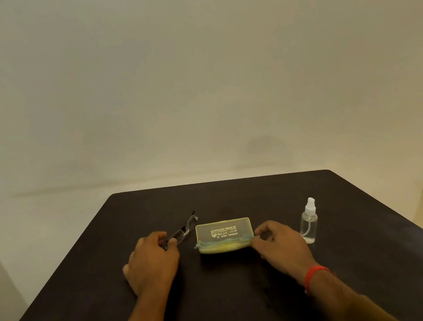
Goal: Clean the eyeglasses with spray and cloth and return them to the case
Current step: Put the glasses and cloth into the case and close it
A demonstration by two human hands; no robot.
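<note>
My left hand [152, 262] pinches the folded eyeglasses [184, 229] at their near end, holding them just left of the case. The clear-lidded yellowish case [224, 235] lies at the table's middle, lid raised, with a blue-green cloth [224, 241] along its front edge. The fingers and thumb of my right hand [277, 244] pinch the cloth's right end at the case's right corner. A small clear spray bottle [309, 221] with a white nozzle stands upright to the right of that hand.
The dark table [227, 297] sits against a pale wall. Its far edge runs behind the case. A doorway and lit floor show at the right edge.
</note>
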